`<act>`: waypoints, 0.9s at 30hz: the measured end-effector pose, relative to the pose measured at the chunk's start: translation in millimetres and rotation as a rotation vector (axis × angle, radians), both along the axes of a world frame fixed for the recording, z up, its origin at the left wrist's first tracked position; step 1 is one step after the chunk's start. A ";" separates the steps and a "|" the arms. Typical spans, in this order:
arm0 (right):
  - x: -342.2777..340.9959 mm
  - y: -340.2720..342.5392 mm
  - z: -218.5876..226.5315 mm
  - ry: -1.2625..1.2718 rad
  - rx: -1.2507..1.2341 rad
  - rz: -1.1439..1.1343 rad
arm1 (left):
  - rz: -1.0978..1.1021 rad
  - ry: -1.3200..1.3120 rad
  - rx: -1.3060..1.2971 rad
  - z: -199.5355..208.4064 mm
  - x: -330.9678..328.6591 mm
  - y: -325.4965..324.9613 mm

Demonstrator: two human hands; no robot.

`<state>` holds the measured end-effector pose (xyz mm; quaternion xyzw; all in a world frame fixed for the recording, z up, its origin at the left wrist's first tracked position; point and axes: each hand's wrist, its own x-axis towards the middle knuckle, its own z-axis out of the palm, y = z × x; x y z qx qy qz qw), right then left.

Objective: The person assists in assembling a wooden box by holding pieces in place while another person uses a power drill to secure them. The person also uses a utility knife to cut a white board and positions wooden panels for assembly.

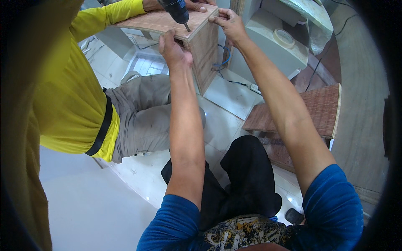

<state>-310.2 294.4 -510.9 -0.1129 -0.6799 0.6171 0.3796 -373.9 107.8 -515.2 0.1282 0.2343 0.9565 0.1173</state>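
A plywood top board [146, 21] meets an upright plywood side panel [202, 58] at a corner in front of me. My left hand [175, 51] is closed on the near edge of this corner, its fingertips reaching the top board. Across the corner, my right hand [230, 26] pinches the far edge where the two pieces join. Between my hands, a dark blue power drill [176, 10] points down, its bit at the top board near the joint; its grip is out of view. A co-worker's hand [196, 5] lies on the board behind the drill.
The co-worker in a yellow shirt [67, 92] is close on my left. To the right stand a reddish plywood piece [301, 109] and a grey cabinet [268, 37] with a tape roll [284, 37] on it. A power strip [254, 88] and cables lie on the tiled floor.
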 end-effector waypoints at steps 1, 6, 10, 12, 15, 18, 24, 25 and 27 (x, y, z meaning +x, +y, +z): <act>2.6 -5.0 1.8 0.000 -0.002 0.005 | -0.005 -0.007 -0.004 -0.5 -0.3 -1.3; 4.3 -0.4 -1.8 0.029 0.039 -0.043 | -0.023 -0.002 -0.031 -0.5 3.1 1.3; 1.9 6.2 -1.8 -0.018 0.050 -0.060 | -0.021 0.061 -0.020 0.4 5.5 3.3; 3.8 10.0 -6.4 -0.020 0.033 -0.049 | -0.025 0.018 -0.017 1.2 13.8 5.8; 1.5 17.4 -11.4 0.008 -0.004 -0.007 | -0.044 0.001 -0.025 3.2 9.8 5.8; -1.4 18.1 -8.1 0.023 -0.147 0.072 | -0.077 0.037 -0.024 4.1 5.6 1.5; -13.6 28.4 -9.7 0.103 -0.413 0.231 | -0.114 0.146 -0.043 8.1 -3.3 -2.5; -15.3 29.3 -10.1 0.120 -0.413 0.224 | -0.119 0.165 -0.037 10.2 -5.0 -0.4; -6.6 21.3 -21.6 0.127 -0.439 0.192 | -0.157 0.116 -0.025 -2.6 0.5 7.0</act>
